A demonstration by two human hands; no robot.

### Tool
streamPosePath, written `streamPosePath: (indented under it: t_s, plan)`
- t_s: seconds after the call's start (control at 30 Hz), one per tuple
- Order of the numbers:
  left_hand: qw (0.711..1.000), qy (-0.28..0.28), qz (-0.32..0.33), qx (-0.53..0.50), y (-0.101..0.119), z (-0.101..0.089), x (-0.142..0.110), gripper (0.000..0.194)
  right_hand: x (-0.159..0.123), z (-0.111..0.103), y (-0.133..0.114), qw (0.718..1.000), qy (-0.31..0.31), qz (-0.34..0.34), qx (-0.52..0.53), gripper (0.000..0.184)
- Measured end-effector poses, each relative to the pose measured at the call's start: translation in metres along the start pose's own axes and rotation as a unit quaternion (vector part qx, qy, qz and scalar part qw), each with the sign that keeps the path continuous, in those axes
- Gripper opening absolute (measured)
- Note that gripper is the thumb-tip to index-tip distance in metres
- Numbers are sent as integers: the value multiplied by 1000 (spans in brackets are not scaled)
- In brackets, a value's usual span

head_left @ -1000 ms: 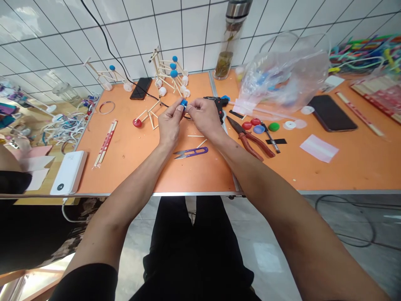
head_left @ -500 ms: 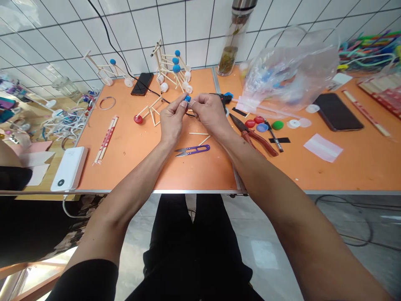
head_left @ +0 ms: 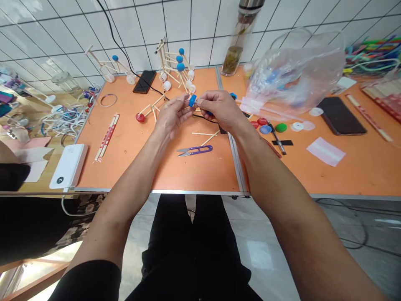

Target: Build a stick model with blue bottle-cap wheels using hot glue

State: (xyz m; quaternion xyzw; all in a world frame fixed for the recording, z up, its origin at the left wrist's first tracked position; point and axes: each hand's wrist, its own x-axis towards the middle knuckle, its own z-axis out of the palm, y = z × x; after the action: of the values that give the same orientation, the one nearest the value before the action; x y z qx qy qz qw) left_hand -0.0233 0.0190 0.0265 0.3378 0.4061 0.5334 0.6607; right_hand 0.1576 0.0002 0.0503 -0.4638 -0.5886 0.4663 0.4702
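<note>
A small blue plastic piece (head_left: 192,100) sits between my two hands, held up above the orange table (head_left: 200,175). My left hand (head_left: 171,115) has its fingertips at the piece, and my right hand (head_left: 217,110) pinches it from the other side. A second blue bit (head_left: 209,113) shows under my right fingers. A black cord (head_left: 205,118) runs just below both hands. Purple-handled thread snips (head_left: 194,150) and loose wooden sticks (head_left: 205,136) lie on the table below them. A stick frame with a red cap (head_left: 140,117) stands left of my left hand.
Stick models with blue balls (head_left: 175,62) stand at the back by the tiled wall. A plastic bag (head_left: 294,71) and glass flask (head_left: 238,50) stand back right. Pliers (head_left: 272,148) lie mostly under my right forearm. Phones (head_left: 341,116) and a power bank (head_left: 68,166) lie on the table.
Both hands have risen slightly toward the back of the table, and the blue piece now shows more plainly between them. My right forearm now covers most of the pliers and the glue gun.
</note>
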Motion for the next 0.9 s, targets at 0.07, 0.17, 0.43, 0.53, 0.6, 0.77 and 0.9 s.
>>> streamPosePath:
  t_s: [0.07,0.17,0.43,0.53,0.6,0.77,0.9]
  plan:
    - [999,-20,-25,16,1,-3,0,26,-1,-1,0,1000,-20,9,2,36]
    - [998,-36,-42,31,0,-3,-2,28,-1,0,1,999,-29,20,-5,37]
    - [999,-16,-18,-28,1,-8,7,27,5,-1,8,994,39,66,73,47]
    - [999,13,-8,-52,3,-11,11,21,7,-3,12,992,49,57,97,51]
    - [998,22,-3,-57,3,-12,13,15,7,-4,13,993,42,50,100,50]
    - [999,15,-6,-47,2,-13,13,28,4,-2,7,995,47,50,74,35]
    - [999,5,-23,-47,7,-7,7,38,2,-2,2,993,58,47,97,32]
